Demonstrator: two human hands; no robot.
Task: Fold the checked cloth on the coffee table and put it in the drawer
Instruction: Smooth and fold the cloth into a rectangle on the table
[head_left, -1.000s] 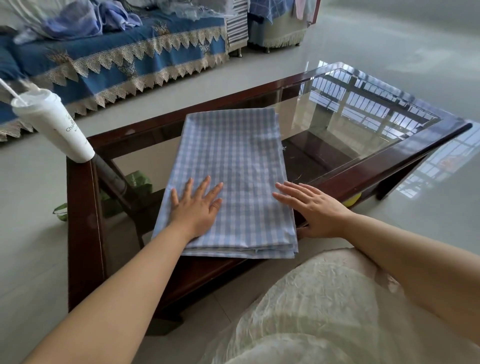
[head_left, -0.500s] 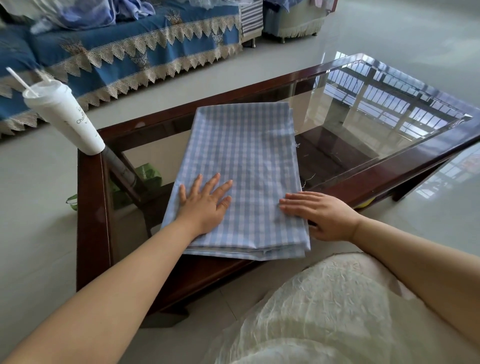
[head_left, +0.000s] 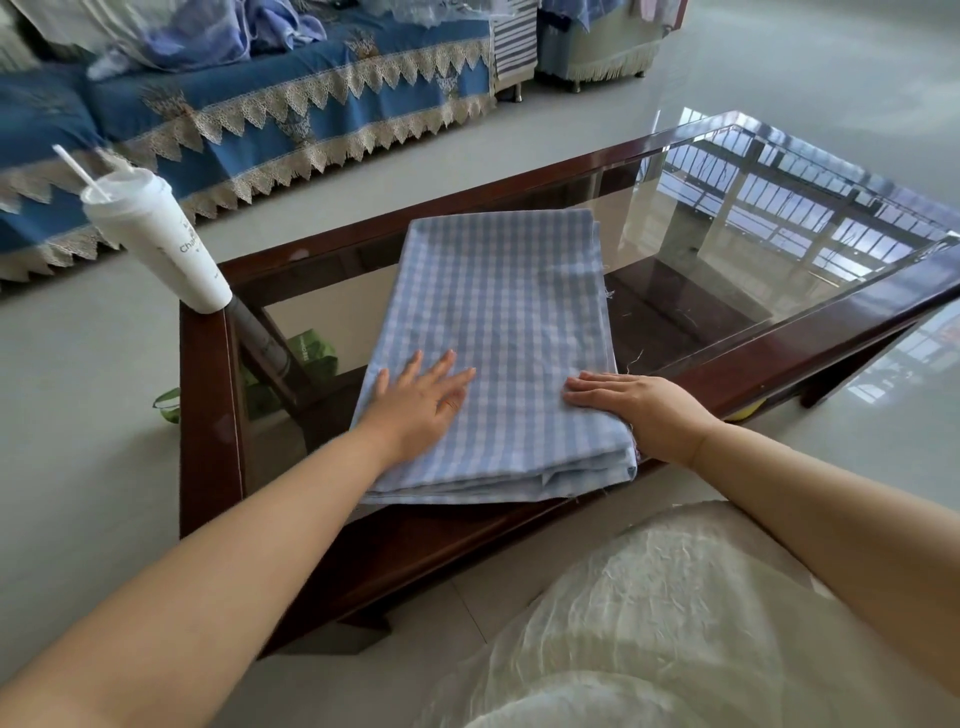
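A rectangular coffee table with a dark red-brown wooden frame and a clear glass top stands on a pale, glossy tiled floor, and the glass mirrors window bars at its far right end. On the table's near left corner stands a tall white paper cup with a lid and a white straw. Beyond the table runs a sofa under a dark blue cover edged with cream zigzag lace, with crumpled light fabrics heaped on its seat. Something green shows through the glass below the table; what it is cannot be told. A cream, crinkled garment fills the lower right of the view.

The pale blue and white checked cloth, folded into a long layered rectangle, lies flat on the glass, its near end overhanging the wooden rail. The left hand rests flat on the cloth's near left part, fingers straight and spread, gripping nothing. The right hand lies at the cloth's near right edge, its straight fingers laid on the top layer; whether the thumb hooks under the edge cannot be told.

Compared with a second ago, the right hand has shifted inward, from beside the cloth onto its edge, while the left hand keeps its place. The cloth has not been refolded.
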